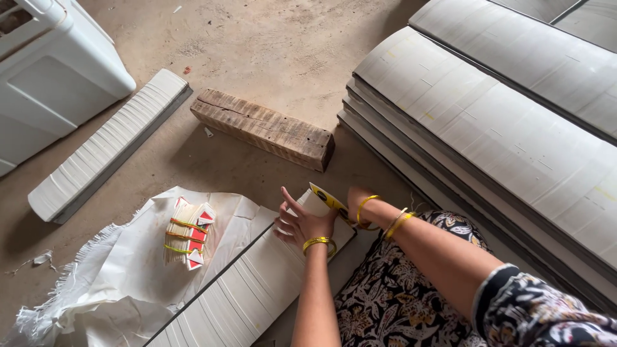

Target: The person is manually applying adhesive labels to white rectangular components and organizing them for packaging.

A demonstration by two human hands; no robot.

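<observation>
A long row of white flat cards (238, 295) lies on the floor in front of me, running from the lower left up to my hands. My left hand (302, 222) rests on the far end of this row, fingers spread and thumb up. My right hand (355, 204) is mostly hidden behind a yellow printed card (323, 196), which it grips at the row's end. Both wrists carry yellow bangles. A small card bundle (187, 234) bound with yellow rubber bands lies on a white woven sack (122, 276) to the left.
A wooden block (263, 128) lies on the dirt floor beyond my hands. Another long row of white cards (106, 144) is at the left, beside a white plastic unit (51, 77). Big stacks of white card rows (488, 135) fill the right. My patterned lap (398, 295) is below.
</observation>
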